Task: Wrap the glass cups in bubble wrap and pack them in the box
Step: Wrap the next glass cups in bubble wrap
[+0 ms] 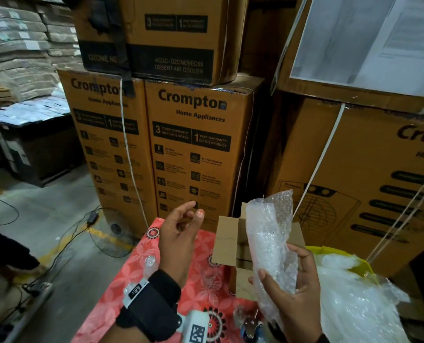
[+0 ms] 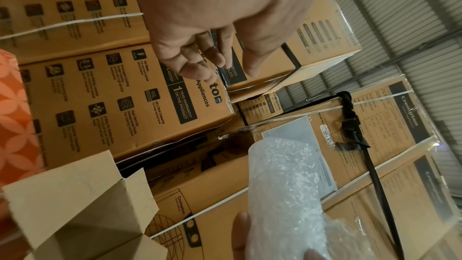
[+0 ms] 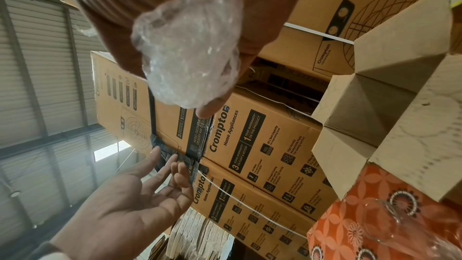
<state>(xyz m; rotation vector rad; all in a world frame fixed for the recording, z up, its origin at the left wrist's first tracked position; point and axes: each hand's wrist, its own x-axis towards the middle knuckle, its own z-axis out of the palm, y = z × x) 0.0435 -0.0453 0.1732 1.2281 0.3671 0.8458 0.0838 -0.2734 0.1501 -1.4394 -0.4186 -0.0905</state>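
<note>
Fingers and thumb of the right hand [image 1: 296, 290] curl around the lower part of a long bubble-wrap bundle [image 1: 270, 241], holding it upright and slightly tilted in the air; whether a glass sits inside cannot be told through the wrap. Beside it, well apart from the bundle, the left hand [image 1: 178, 233] hangs raised with palm turned inward, fingers loosely spread and holding nothing. A black strap with a small camera circles its wrist. Just behind the bundle stands a small cardboard box [image 1: 230, 246] with its top flaps open, resting on a surface covered by a red flowered cloth [image 1: 132, 268]. Bare glass cups [image 1: 209, 274] stand on the cloth between the left wrist and the box. To the right lies a loose heap of bubble wrap [image 1: 354, 300] over something yellow. Beyond the surface rise stacked brown cartons [image 1: 196, 149] printed "Crompton Home Appliances", bound with white straps.
</note>
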